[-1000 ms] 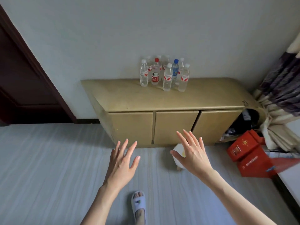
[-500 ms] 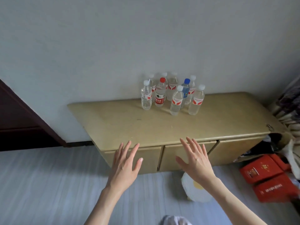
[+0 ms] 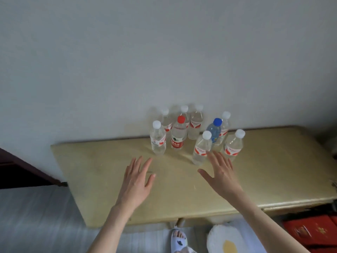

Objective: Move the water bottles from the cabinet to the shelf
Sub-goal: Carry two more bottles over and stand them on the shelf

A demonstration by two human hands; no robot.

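Where bottles (image 3: 189, 134) cluster, red boxes (image 3: 313, 232) aside

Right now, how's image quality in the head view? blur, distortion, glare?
Head view: soft diffuse light, no glare; wide-angle bend in the cabinet top; rear bottles faint and hazy against the wall; both open hands slightly soft.

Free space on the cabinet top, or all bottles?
Bare: the beige wooden cabinet top right of the clear plastic water bottles, and its left end. Crowded: the bottle cluster at the wall, right hand reaching it.
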